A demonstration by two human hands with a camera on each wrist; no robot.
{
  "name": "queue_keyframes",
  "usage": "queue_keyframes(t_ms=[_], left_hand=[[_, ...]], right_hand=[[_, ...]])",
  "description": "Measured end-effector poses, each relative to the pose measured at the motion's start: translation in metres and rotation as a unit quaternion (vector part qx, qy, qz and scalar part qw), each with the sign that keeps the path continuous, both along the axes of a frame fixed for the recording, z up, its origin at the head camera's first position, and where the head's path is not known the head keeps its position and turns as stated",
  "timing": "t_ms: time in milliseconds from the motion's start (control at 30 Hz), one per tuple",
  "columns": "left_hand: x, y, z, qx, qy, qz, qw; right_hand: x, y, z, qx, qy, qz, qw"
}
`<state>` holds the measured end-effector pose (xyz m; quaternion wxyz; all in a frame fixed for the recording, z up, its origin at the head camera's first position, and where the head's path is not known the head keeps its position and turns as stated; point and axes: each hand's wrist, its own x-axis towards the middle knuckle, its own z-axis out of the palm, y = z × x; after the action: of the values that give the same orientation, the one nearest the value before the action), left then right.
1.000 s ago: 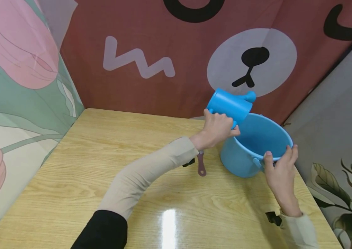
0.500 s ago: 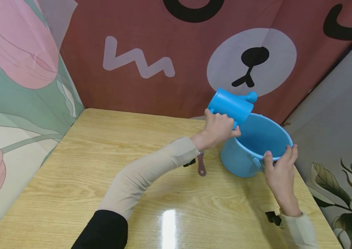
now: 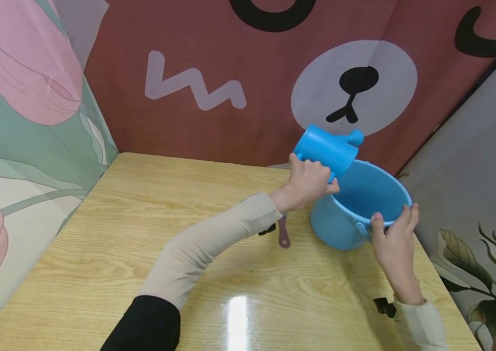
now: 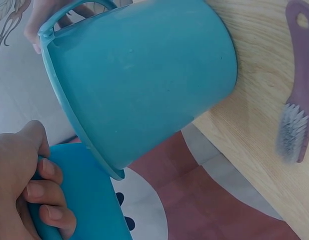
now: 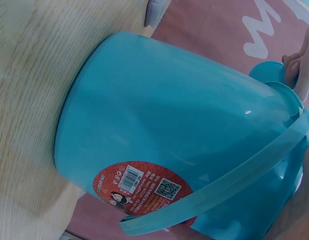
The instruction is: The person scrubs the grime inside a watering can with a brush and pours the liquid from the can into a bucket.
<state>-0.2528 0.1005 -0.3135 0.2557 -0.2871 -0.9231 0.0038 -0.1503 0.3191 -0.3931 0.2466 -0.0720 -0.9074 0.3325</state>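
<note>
Over the left rim of a light blue bucket (image 3: pixel 340 226), my left hand (image 3: pixel 305 183) grips the handle of a bright blue watering can (image 3: pixel 328 151). The can is tipped, its mouth and spout towards the right. In the left wrist view, fingers curl round the can's handle beside the bucket wall (image 4: pixel 139 75). My right hand (image 3: pixel 397 251) holds the bucket's near right rim, with the thumb and fingers spread along it. The bucket stands on the table; its hanging handle (image 5: pixel 229 185) and a red label show in the right wrist view. The can's inside is hidden.
A brush (image 4: pixel 299 75) with a purple handle and white bristles lies on the wooden table (image 3: pixel 98 234), left of the bucket. Printed cloth walls (image 3: pixel 186 131) stand along the table's back and sides. Small black pieces (image 3: pixel 385 307) show beside both sleeves.
The watering can has shifted very slightly to the right in my left hand. My right hand and the bucket stay almost where they were.
</note>
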Motion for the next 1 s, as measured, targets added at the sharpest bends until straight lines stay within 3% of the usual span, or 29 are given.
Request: queue_keyframes(t_ms=[1000], left_hand=[[0.0003, -0.0012, 0.0014, 0.006, -0.017, -0.006, 0.9998]], right_hand=[[0.0004, -0.0010, 0.0009, 0.004, -0.001, 0.000, 1.0000]])
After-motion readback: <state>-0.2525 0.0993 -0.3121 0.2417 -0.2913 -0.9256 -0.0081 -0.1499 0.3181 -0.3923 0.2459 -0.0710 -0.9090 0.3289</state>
